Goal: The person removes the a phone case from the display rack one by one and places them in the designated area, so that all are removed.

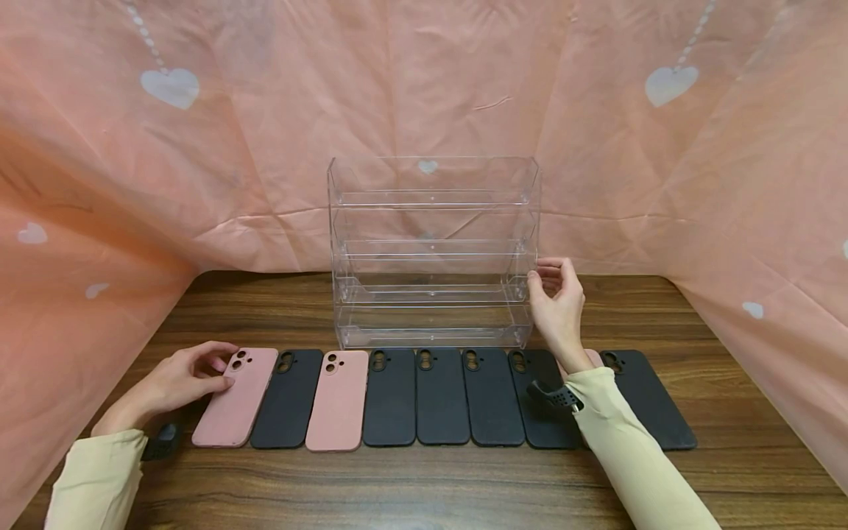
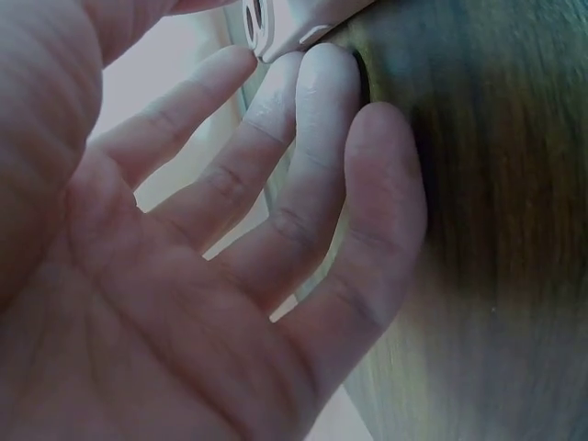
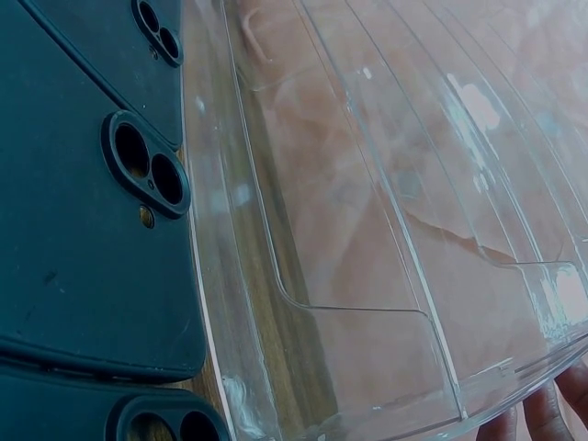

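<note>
My left hand (image 1: 175, 375) is at the upper left corner of a pink phone case (image 1: 240, 405), thumb by its left edge and a finger by its top edge. In the left wrist view the long fingers are loosely spread, their tips near the case's corner (image 2: 294, 23). My right hand (image 1: 556, 302) touches the right side of a clear tiered acrylic rack (image 1: 430, 337). Its fingertips (image 3: 542, 418) show against the outside of the rack's side wall in the right wrist view, the thumb out of sight there.
Black phone cases (image 1: 442, 401) and another pink one (image 1: 338, 405) lie in a row before the rack. My right forearm (image 1: 636, 449) covers part of a further pink case (image 1: 592, 358). A pink heart-patterned cloth (image 1: 265, 147) encloses the wooden table (image 1: 424, 489).
</note>
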`<state>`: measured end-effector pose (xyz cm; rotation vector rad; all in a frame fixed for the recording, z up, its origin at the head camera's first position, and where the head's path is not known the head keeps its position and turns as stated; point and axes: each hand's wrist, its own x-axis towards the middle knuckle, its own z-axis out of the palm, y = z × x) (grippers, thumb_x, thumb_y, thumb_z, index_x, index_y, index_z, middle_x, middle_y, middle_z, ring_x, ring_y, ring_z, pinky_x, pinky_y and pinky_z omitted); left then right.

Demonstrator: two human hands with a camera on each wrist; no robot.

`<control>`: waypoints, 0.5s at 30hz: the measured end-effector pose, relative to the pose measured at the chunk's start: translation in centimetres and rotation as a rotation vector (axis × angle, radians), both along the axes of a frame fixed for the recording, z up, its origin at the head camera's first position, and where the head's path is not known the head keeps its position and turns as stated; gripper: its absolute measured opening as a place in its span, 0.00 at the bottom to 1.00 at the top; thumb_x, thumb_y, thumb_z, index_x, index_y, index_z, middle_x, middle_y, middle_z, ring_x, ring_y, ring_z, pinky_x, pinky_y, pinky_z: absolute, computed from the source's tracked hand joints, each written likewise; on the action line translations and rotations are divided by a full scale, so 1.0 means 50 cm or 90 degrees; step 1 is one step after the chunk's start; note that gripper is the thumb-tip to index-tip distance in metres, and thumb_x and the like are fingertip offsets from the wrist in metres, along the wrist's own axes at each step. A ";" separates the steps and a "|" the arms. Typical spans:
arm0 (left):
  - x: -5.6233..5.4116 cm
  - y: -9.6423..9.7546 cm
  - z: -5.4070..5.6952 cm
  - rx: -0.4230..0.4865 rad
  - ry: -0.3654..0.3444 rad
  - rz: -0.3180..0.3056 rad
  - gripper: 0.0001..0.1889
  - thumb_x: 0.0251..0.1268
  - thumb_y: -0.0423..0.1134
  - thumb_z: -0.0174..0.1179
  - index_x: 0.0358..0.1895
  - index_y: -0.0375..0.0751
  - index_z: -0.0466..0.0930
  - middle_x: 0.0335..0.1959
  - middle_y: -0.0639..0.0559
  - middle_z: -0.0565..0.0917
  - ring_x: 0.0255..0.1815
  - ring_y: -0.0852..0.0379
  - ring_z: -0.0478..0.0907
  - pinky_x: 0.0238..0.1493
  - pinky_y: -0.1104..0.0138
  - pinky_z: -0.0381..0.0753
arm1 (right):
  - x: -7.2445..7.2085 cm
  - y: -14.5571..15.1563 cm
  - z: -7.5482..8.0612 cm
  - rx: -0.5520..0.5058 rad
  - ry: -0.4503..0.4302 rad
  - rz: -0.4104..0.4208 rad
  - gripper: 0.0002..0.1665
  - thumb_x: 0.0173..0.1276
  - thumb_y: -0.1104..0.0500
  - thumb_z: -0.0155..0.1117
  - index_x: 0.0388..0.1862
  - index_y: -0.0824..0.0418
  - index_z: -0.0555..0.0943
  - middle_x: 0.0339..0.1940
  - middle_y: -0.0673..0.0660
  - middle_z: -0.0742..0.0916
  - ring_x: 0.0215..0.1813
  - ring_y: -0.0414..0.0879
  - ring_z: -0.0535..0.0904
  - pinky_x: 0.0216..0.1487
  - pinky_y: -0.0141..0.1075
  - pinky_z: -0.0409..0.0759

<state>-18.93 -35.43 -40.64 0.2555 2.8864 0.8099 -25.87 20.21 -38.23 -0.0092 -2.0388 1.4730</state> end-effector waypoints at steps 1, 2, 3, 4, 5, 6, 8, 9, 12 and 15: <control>0.000 0.000 0.000 0.000 0.000 -0.001 0.29 0.61 0.43 0.71 0.64 0.40 0.77 0.41 0.50 0.84 0.30 0.69 0.77 0.33 0.71 0.72 | 0.000 0.000 0.000 -0.001 0.000 0.000 0.13 0.73 0.63 0.60 0.54 0.66 0.79 0.43 0.53 0.83 0.42 0.34 0.78 0.48 0.24 0.74; 0.000 -0.001 0.001 0.002 -0.001 -0.002 0.28 0.61 0.43 0.71 0.64 0.39 0.77 0.41 0.50 0.84 0.30 0.69 0.77 0.33 0.71 0.72 | 0.001 0.000 0.001 -0.002 0.000 0.001 0.13 0.73 0.63 0.60 0.54 0.66 0.79 0.43 0.53 0.83 0.42 0.34 0.78 0.48 0.24 0.74; 0.000 -0.001 0.001 0.004 -0.003 -0.004 0.28 0.62 0.44 0.71 0.64 0.39 0.76 0.41 0.50 0.84 0.30 0.69 0.77 0.33 0.71 0.71 | 0.002 -0.001 0.001 -0.002 -0.002 0.001 0.13 0.73 0.63 0.60 0.54 0.66 0.79 0.43 0.54 0.83 0.42 0.34 0.78 0.48 0.25 0.74; 0.000 -0.001 0.002 0.004 -0.003 -0.004 0.28 0.63 0.44 0.70 0.64 0.39 0.76 0.41 0.51 0.84 0.30 0.69 0.77 0.33 0.71 0.71 | 0.002 -0.001 0.001 -0.003 -0.004 0.001 0.13 0.73 0.63 0.60 0.54 0.66 0.79 0.44 0.54 0.84 0.42 0.34 0.78 0.48 0.25 0.74; 0.000 -0.002 0.004 0.004 -0.001 -0.005 0.27 0.64 0.44 0.70 0.64 0.39 0.77 0.41 0.51 0.84 0.30 0.68 0.77 0.33 0.71 0.70 | 0.003 -0.001 0.001 -0.002 -0.008 0.001 0.13 0.73 0.62 0.60 0.54 0.66 0.79 0.44 0.55 0.84 0.42 0.34 0.79 0.48 0.25 0.74; 0.001 -0.001 0.006 0.005 0.001 -0.005 0.27 0.64 0.44 0.69 0.64 0.39 0.77 0.41 0.51 0.85 0.30 0.68 0.77 0.33 0.71 0.70 | 0.003 0.000 0.002 -0.001 -0.013 0.001 0.14 0.73 0.62 0.60 0.54 0.65 0.79 0.44 0.56 0.84 0.42 0.34 0.79 0.49 0.25 0.74; 0.001 0.002 0.012 0.005 0.009 -0.001 0.26 0.66 0.45 0.68 0.64 0.39 0.77 0.42 0.50 0.86 0.31 0.69 0.78 0.33 0.71 0.71 | 0.005 0.002 0.003 0.005 -0.025 0.000 0.14 0.73 0.61 0.61 0.54 0.65 0.79 0.45 0.58 0.85 0.42 0.33 0.79 0.48 0.25 0.74; 0.001 0.004 0.016 0.004 0.019 0.002 0.25 0.66 0.45 0.68 0.63 0.40 0.77 0.43 0.49 0.86 0.32 0.69 0.79 0.34 0.71 0.72 | 0.007 0.003 0.004 0.012 -0.033 -0.001 0.14 0.74 0.60 0.61 0.54 0.64 0.80 0.46 0.58 0.85 0.42 0.33 0.79 0.48 0.25 0.75; 0.002 0.021 0.029 0.004 0.051 0.017 0.24 0.68 0.47 0.66 0.64 0.42 0.77 0.46 0.47 0.87 0.37 0.67 0.83 0.36 0.71 0.76 | 0.012 0.008 0.008 0.046 -0.056 -0.004 0.15 0.75 0.57 0.61 0.56 0.61 0.80 0.47 0.59 0.87 0.42 0.32 0.80 0.46 0.23 0.75; 0.005 0.047 0.041 0.012 0.099 0.039 0.25 0.70 0.49 0.66 0.64 0.42 0.77 0.49 0.43 0.88 0.42 0.56 0.88 0.35 0.70 0.79 | 0.020 0.017 0.009 0.115 -0.062 -0.004 0.16 0.76 0.54 0.60 0.57 0.58 0.81 0.48 0.59 0.88 0.43 0.36 0.82 0.45 0.22 0.75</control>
